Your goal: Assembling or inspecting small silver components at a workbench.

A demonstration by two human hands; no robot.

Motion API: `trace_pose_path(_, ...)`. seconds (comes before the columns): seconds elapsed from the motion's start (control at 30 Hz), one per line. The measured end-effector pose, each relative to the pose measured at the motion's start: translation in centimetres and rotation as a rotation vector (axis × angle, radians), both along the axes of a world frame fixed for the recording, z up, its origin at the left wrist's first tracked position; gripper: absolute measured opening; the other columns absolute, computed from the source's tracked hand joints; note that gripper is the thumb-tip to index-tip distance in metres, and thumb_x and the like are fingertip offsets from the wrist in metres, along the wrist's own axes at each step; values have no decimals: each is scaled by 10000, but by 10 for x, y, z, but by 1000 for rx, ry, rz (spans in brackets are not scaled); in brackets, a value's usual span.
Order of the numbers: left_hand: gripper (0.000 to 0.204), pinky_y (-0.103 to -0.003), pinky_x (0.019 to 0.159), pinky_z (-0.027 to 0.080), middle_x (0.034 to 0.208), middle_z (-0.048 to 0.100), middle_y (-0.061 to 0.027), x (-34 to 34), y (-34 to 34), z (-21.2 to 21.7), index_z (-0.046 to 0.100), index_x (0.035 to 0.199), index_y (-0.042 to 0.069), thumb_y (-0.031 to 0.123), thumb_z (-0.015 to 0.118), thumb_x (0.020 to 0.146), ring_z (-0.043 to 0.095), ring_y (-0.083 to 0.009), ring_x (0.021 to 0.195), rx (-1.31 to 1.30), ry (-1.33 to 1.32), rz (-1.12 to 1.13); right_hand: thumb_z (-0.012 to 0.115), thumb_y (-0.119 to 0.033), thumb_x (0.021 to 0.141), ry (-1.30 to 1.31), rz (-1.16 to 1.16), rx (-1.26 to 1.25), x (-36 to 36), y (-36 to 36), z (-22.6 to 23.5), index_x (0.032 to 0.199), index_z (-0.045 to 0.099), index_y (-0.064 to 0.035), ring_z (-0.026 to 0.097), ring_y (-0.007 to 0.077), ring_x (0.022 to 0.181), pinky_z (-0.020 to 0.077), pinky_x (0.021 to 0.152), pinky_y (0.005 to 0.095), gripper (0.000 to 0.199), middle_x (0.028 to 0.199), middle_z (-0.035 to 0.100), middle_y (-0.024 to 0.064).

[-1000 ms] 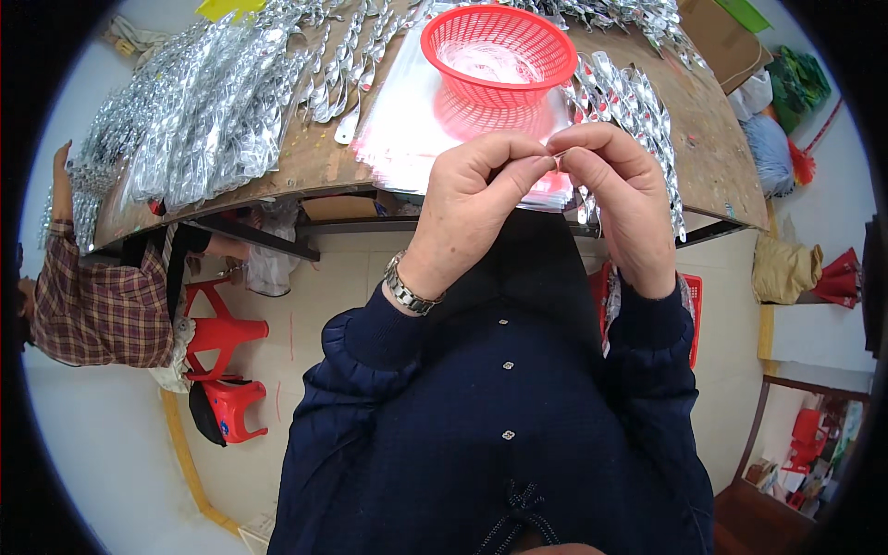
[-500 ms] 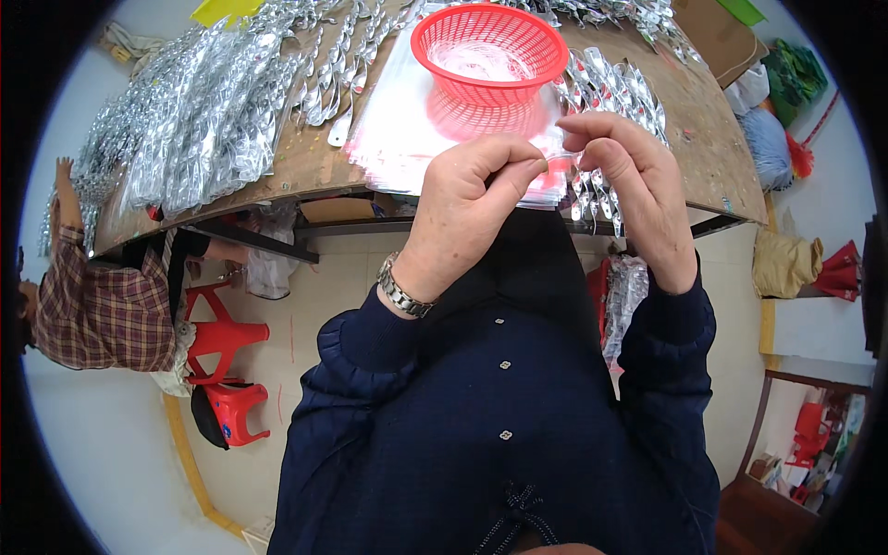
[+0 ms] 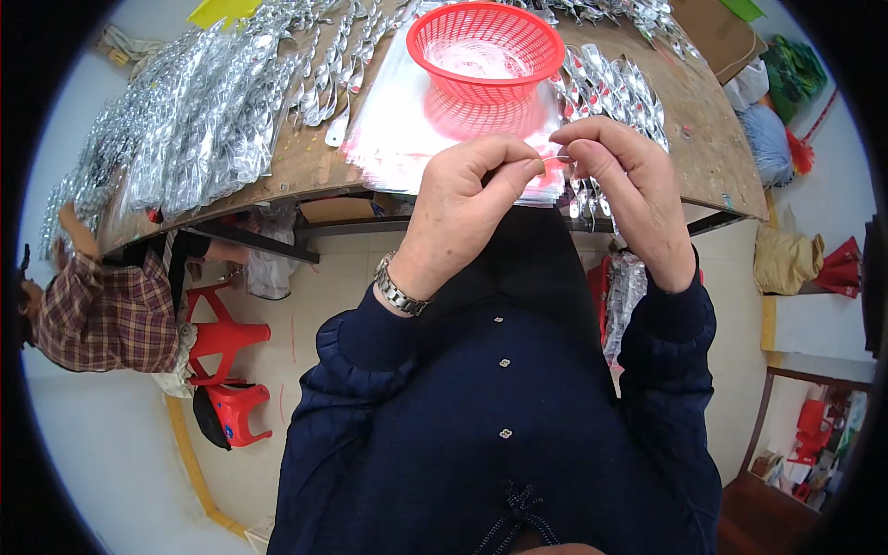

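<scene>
Half a second ago the right hand (image 3: 638, 190) stood apart from the left, thumb and forefinger well spread; now its fingertips have come in close beside the left hand's, and a thin reddish strand (image 3: 554, 158) shows in the narrow gap between the two. The left hand (image 3: 462, 208) has barely shifted: thumb and forefinger are pinched together on one end of the strand. The right hand is less spread than it was, but whether it grips the other end I cannot tell (its thumb hides the spot). To judge by this, the handling has gone from one hand alone back to both hands together.

The strand is in the air above the table's near edge, in front of the stack of clear plastic sheets (image 3: 384, 139) that reaches to that edge. The red basket (image 3: 488, 90) stands on the sheets, farther in from the edge. Spoons (image 3: 622, 92) lie toward the right end of the table (image 3: 708, 162). Beyond the left end, a co-worker (image 3: 116, 319) in plaid has lowered a raised arm toward the wrapped pile (image 3: 208, 129)
</scene>
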State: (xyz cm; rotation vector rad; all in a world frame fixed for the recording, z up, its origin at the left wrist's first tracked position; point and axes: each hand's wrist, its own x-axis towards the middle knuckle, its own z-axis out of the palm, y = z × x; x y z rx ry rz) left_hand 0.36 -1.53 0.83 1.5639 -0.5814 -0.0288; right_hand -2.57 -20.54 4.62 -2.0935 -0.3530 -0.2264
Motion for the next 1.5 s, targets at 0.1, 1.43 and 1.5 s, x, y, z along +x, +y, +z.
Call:
trace_pose_path(0.1,128,-182,529,343,701,557,43,-1,1,4,660,970,-9,92,609,909,439,-13,599,-66,184,-45,480,-120,968,47,-1,84,2,0,-3,1017,641,34,577,88,775,467,719,229,228,856,640,52)
trace_pose_path(1.43,139,-178,514,378,705,584,34,3,12,1,671,936,-13,106,611,897,478,-18,577,-123,262,-68,538,-121,939,116,0,192,2,6,-15,922,583,11,510,55,722,419,654,200,141,815,588,5)
trace_pose_path(1.5,146,-167,513,347,678,575,32,3,13,1,665,977,-1,117,621,903,485,-19,572,-105,266,-63,524,-116,944,132,0,221,3,7,-15,953,589,14,519,59,722,427,661,203,146,834,604,18)
